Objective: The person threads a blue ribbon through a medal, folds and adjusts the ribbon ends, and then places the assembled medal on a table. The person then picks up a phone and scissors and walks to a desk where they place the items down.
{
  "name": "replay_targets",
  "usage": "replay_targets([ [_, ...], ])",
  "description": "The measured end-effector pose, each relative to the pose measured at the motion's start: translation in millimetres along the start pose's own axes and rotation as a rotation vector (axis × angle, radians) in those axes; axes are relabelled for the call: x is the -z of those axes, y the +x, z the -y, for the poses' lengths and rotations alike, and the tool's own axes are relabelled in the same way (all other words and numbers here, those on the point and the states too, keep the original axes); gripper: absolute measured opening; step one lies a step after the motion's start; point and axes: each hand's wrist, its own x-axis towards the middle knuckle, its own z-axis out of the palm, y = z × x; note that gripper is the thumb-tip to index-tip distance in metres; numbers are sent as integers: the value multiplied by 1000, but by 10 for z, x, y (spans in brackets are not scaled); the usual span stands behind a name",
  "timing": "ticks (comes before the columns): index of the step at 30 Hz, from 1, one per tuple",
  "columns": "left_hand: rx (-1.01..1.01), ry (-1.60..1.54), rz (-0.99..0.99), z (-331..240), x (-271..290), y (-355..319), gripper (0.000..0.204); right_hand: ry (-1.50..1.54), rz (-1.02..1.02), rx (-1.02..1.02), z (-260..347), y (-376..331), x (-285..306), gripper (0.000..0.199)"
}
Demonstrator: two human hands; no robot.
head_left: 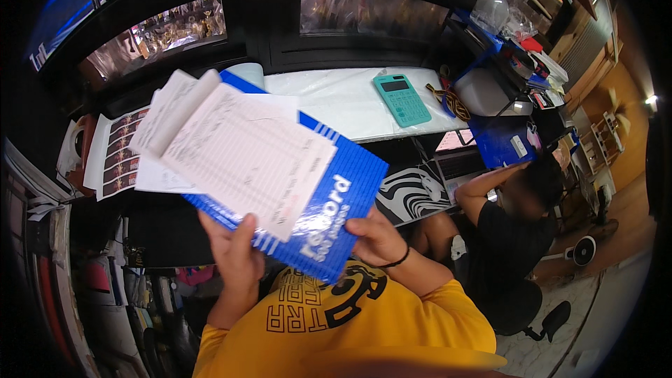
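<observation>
A blue record book [350,189] with white stripes is tilted in front of my chest, held from below by both hands. My left hand [236,250] grips its lower left edge, thumb on top near the papers. With its thumb on the cover, my right hand [378,238] holds the lower right edge; a dark band circles that wrist. On the book lies a pad of pale printed slips [245,161], some leaves folded back at its upper left. Other loose white sheets [164,173] stick out beneath it on the left. The fingers under the book are hidden.
Behind the book, a white-covered counter [318,94] carries a teal calculator [402,100]. Printed sheets [126,154] lie at left. A pump bottle [490,8] stands on a cluttered shelf at right. A seated person [514,238] is close by on my right, near a laptop [458,164].
</observation>
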Motion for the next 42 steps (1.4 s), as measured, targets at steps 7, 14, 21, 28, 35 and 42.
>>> replay_targets([
  [7, -101, -83, -19, -641, 1002, -46, 73, -1097, 25, 298, 337, 412, 294, 34],
  [14, -32, -44, -232, -1162, 2263, -546, 65, -2154, -753, 755, 1622, 904, 1439, 74],
  [21, -33, -35, -354, -999, 3385, -988, 68, -2085, -597, 723, 1778, 1006, 1928, 79],
  [28, 114, -71, -401, -311, 3963, -1080, 80, -2048, -687, 666, 1834, 1041, 1921, 76],
  [35, 179, -131, -414, 273, 4270, -868, 78, -2042, -818, 787, 1726, 1029, 1725, 69],
  [42, 188, -172, -405, 405, 4371, -762, 75, -2012, -790, 1010, 1247, 705, 1070, 58],
])
